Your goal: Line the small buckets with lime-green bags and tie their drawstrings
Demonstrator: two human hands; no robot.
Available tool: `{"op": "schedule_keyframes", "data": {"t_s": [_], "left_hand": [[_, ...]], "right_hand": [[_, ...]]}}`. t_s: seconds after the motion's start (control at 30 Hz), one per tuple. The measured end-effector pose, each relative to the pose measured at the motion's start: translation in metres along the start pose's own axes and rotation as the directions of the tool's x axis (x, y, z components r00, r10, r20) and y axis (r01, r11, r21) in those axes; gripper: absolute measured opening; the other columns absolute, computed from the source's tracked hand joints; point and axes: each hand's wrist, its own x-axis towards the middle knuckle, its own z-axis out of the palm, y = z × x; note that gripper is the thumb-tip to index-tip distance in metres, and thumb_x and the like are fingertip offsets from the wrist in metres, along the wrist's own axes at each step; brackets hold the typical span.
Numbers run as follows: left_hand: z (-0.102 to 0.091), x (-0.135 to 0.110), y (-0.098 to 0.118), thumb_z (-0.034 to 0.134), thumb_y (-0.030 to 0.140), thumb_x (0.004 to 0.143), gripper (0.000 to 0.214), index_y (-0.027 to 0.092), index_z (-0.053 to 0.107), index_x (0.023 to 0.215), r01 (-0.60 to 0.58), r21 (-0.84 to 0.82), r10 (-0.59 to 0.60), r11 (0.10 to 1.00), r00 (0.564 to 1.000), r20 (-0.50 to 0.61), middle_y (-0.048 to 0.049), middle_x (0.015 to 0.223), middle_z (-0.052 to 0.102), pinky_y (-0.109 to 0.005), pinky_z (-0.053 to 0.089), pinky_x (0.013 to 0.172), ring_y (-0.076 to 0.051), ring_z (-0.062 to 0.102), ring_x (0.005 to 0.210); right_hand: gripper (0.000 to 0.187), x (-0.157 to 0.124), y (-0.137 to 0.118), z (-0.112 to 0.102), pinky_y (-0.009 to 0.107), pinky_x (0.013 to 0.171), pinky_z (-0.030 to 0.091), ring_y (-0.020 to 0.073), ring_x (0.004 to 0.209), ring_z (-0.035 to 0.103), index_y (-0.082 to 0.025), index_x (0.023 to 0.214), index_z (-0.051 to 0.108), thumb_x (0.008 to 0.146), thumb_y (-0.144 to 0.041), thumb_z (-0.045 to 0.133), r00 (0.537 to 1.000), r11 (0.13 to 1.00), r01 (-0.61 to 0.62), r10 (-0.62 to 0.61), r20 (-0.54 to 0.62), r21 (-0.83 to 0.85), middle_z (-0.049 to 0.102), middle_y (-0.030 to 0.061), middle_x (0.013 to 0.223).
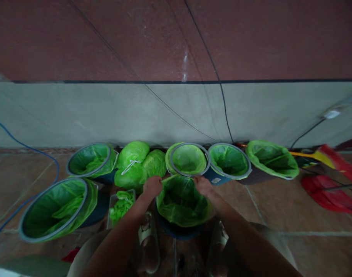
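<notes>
Between my feet stands a dark blue bin [176, 232] with a green plastic bag [183, 218] hanging inside it. My left hand [153, 186] is closed on the bag's top edge at the left, and my right hand [203, 185] grips the same edge at the right. The edge is stretched between them at the far side, while the near edge sags inside the bin's rim. Just beyond my hands is a grey-rimmed bin lined in green [190, 159]. A clear container of crumpled green bags [121, 207] sits by my left forearm.
Two lined bins [53, 209] stand at the left, with a blue hose [50, 156] behind them. Stuffed, tied green bags [132, 161] lean by the wall. More lined bins [229, 161] are to the right, near a broom [337, 159] and a red dustpan [329, 190].
</notes>
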Motion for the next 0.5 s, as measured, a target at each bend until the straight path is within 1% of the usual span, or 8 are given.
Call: {"op": "schedule_keyframes", "data": {"t_s": [0.07, 0.2, 0.27, 0.37, 0.43, 0.5], "left_hand": [[0.001, 0.002, -0.001, 0.044, 0.017, 0.091, 0.037, 0.016, 0.069, 0.119, -0.003, -0.004, 0.003, 1.000, 1.000, 0.012, -0.0116, 0.126, 0.068, -0.033, 0.046, 0.102, -0.025, 0.062, 0.118], [0.005, 0.006, -0.006, 0.050, 0.029, 0.092, 0.038, 0.017, 0.066, 0.124, -0.013, 0.004, 0.013, 1.000, 1.000, 0.029, -0.0127, 0.129, 0.066, -0.035, 0.045, 0.104, -0.027, 0.060, 0.121], [0.007, 0.007, -0.009, 0.053, 0.030, 0.091, 0.038, 0.016, 0.065, 0.124, -0.027, 0.028, 0.025, 0.999, 0.999, 0.040, -0.0137, 0.128, 0.066, -0.036, 0.045, 0.104, -0.028, 0.060, 0.121], [0.008, 0.009, -0.010, 0.051, 0.027, 0.091, 0.033, 0.017, 0.069, 0.117, -0.048, 0.081, 0.043, 0.996, 0.997, 0.065, -0.0124, 0.124, 0.068, -0.035, 0.046, 0.101, -0.026, 0.062, 0.117], [0.008, 0.010, -0.008, 0.046, 0.025, 0.094, 0.032, 0.019, 0.071, 0.112, -0.055, 0.108, 0.049, 0.993, 0.997, 0.060, -0.0112, 0.119, 0.070, -0.034, 0.047, 0.099, -0.025, 0.064, 0.114], [0.005, 0.012, -0.006, 0.040, 0.024, 0.096, 0.035, 0.018, 0.072, 0.109, -0.055, 0.120, 0.051, 0.991, 0.998, 0.036, -0.0119, 0.117, 0.071, -0.034, 0.048, 0.097, -0.025, 0.065, 0.112]], "right_hand": [[0.027, 0.007, 0.000, 0.002, 0.035, 0.100, 0.042, 0.0267, 0.113, 0.063, -0.012, 0.105, 0.069, 0.095, -0.028, 0.049, 1.000, 0.996, 0.005, -0.004, 0.010, -0.086, 0.069, 0.0176, 0.114], [0.034, 0.018, 0.001, -0.002, 0.036, 0.097, 0.044, 0.0286, 0.114, 0.063, -0.008, 0.116, 0.065, 0.096, -0.030, 0.047, 1.000, 0.987, 0.006, -0.006, 0.001, -0.163, 0.065, 0.0229, 0.120], [0.034, 0.021, 0.003, -0.006, 0.038, 0.093, 0.046, 0.0295, 0.109, 0.065, -0.007, 0.110, 0.068, 0.096, -0.029, 0.046, 1.000, 0.983, 0.003, -0.002, 0.008, -0.185, 0.067, 0.0240, 0.114], [0.031, 0.021, 0.010, -0.010, 0.035, 0.088, 0.048, 0.0273, 0.101, 0.068, -0.011, 0.094, 0.073, 0.095, -0.029, 0.048, 0.999, 0.982, 0.018, -0.010, 0.041, -0.187, 0.071, 0.0198, 0.102], [0.029, 0.018, 0.016, -0.012, 0.031, 0.087, 0.047, 0.0236, 0.099, 0.068, -0.015, 0.092, 0.074, 0.095, -0.031, 0.050, 0.996, 0.983, 0.054, -0.041, 0.077, -0.176, 0.073, 0.0145, 0.099], [0.023, 0.013, 0.020, -0.015, 0.028, 0.085, 0.047, 0.0217, 0.098, 0.067, -0.018, 0.092, 0.075, 0.091, -0.031, 0.056, 0.992, 0.981, 0.085, -0.067, 0.110, -0.173, 0.074, 0.0108, 0.098]]}}
